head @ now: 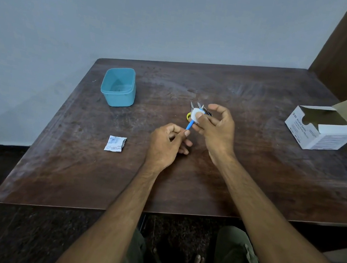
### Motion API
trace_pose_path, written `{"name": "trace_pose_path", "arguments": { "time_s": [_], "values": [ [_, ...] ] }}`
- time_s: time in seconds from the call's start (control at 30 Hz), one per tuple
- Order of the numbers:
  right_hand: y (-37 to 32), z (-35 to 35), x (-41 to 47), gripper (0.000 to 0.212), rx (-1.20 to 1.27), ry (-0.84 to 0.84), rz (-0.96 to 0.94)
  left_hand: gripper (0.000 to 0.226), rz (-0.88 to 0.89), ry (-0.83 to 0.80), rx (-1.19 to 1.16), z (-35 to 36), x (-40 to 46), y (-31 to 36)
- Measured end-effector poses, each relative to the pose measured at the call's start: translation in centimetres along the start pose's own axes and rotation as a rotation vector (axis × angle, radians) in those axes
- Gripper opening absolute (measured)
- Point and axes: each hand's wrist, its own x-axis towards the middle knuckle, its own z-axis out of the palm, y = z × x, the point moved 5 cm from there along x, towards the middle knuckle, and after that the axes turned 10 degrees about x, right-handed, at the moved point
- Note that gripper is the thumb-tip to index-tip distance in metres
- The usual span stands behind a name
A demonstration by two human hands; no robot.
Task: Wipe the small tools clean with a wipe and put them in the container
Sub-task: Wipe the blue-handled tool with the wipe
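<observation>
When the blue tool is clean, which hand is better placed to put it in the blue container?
Probably the left hand. It already pinches the blue tool by its handle end, and the blue container stands on its side of the table. The right hand holds the wipe.

— How do the hands sit?
— Both forearms reach forward, bare. The left hand is curled, its thumb and forefinger pinching something thin.
— And the other?
— The right hand sits just beside it, a little higher, thumb raised, fingers bent in a pinch at their tips.
</observation>
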Motion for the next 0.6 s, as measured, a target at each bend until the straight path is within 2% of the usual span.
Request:
{"name": "trace_pose_path", "arguments": {
  "time_s": [0.2, 0.4, 0.6],
  "values": [
    [0.5, 0.5, 0.1, 0.024, 0.047, 0.024, 0.017, 0.014, -0.003, -0.002, 0.005, 0.0, 0.0, -0.1],
    [1.2, 0.2, 0.2, 0.035, 0.068, -0.087, 0.103, 0.013, 0.011, -0.003, 0.007, -0.1, 0.1, -0.3],
    [0.5, 0.7, -0.1, 0.033, -0.033, 0.008, 0.042, 0.012, -0.004, 0.028, -0.051, -0.3, 0.1, -0.4]
  ]
}}
